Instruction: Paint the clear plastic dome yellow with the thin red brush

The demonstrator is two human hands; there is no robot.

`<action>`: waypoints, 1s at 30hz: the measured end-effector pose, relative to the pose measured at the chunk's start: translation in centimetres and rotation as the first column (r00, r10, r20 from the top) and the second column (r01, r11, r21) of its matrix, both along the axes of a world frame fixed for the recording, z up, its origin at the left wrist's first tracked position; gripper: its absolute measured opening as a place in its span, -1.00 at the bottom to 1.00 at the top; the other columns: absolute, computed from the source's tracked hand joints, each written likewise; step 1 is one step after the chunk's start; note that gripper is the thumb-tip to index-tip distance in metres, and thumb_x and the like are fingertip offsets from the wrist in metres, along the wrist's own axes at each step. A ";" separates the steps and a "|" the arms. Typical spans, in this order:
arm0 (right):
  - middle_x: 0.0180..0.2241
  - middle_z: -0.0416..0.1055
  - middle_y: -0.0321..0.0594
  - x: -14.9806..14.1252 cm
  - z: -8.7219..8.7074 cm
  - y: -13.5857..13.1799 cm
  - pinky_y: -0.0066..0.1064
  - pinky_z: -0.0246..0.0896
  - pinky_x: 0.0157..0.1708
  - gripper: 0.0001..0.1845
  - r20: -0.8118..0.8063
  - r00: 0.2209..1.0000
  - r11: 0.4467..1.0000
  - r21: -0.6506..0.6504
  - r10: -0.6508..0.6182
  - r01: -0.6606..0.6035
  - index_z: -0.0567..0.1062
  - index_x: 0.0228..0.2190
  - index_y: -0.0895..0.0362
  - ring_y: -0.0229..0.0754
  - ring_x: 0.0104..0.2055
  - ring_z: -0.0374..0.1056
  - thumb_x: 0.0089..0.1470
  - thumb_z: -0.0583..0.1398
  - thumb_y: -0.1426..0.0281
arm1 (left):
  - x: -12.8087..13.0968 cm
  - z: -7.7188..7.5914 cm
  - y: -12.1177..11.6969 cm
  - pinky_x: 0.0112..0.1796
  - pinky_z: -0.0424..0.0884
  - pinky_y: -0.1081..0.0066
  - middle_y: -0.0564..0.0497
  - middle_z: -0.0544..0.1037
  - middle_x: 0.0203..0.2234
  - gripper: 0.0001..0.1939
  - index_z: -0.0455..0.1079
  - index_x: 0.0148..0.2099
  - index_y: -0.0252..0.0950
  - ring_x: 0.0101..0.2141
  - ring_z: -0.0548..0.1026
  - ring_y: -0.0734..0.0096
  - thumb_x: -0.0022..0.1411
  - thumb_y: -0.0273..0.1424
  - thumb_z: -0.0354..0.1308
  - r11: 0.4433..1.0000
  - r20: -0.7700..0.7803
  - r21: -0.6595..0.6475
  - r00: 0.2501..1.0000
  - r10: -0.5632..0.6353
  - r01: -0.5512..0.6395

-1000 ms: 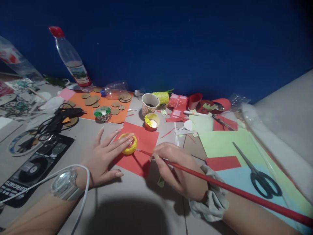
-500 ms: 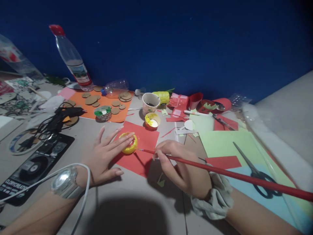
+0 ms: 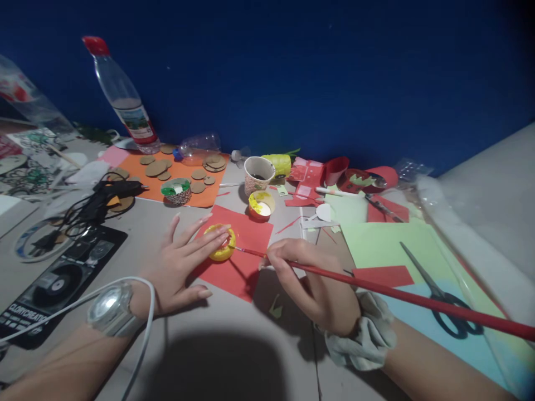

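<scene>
A small yellow-painted ring-shaped piece (image 3: 221, 253) with a reddish centre lies on a square of red paper (image 3: 251, 273). Fingertips of my left hand (image 3: 179, 259) press on it, the fingers spread out. My right hand (image 3: 305, 278) pinches a long red-handled paintbrush (image 3: 376, 284) near its tip. The bristles touch the right edge of the yellow piece. Just behind the red paper stands a cut-down cup (image 3: 262, 206) with yellow and white paint inside. A paper cup (image 3: 258, 174) of dark liquid is behind that.
Scissors (image 3: 445, 306) lie on green and blue paper at the right. Cardboard discs (image 3: 156, 168) and a green-painted small cup (image 3: 176, 192) sit on orange paper (image 3: 150, 192). A red-capped bottle (image 3: 125, 103), a glue gun (image 3: 112, 192) and a black phone-shaped item (image 3: 62, 284) are at the left.
The brush tip has moved slightly up along the right edge of the yellow piece. My left hand has stayed in place.
</scene>
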State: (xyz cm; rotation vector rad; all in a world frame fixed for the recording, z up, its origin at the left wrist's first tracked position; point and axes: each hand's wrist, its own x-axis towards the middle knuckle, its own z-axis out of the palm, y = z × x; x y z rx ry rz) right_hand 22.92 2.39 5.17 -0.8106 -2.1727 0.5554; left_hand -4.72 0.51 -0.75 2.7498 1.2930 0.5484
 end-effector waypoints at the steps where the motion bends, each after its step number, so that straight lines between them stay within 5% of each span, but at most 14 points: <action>1: -0.42 0.53 -0.21 0.0 0.0 0.0 -0.42 0.34 -0.38 -0.86 0.011 1.000 1.000 0.003 0.004 -0.004 0.37 -0.37 0.11 -0.23 -0.41 0.45 0.26 0.10 0.49 | 0.0 0.0 0.0 0.29 -0.53 -0.02 0.00 0.23 0.33 -0.19 -0.17 0.47 -0.10 0.40 -0.06 0.01 0.34 0.19 -0.30 1.000 0.000 0.000 1.000 0.001 -0.001; 30: -0.47 0.50 -0.27 0.4 0.7 0.7 -0.44 0.31 -0.44 -0.83 -0.017 1.000 1.000 -0.028 -0.012 0.011 0.40 -0.39 0.10 -0.26 -0.47 0.41 0.27 0.09 0.49 | -0.4 0.6 0.2 0.30 -0.53 0.04 -0.02 0.25 0.32 -0.20 -0.07 0.45 -0.11 0.39 -0.04 0.02 0.34 0.18 -0.35 0.994 0.019 -0.098 0.999 -0.043 0.045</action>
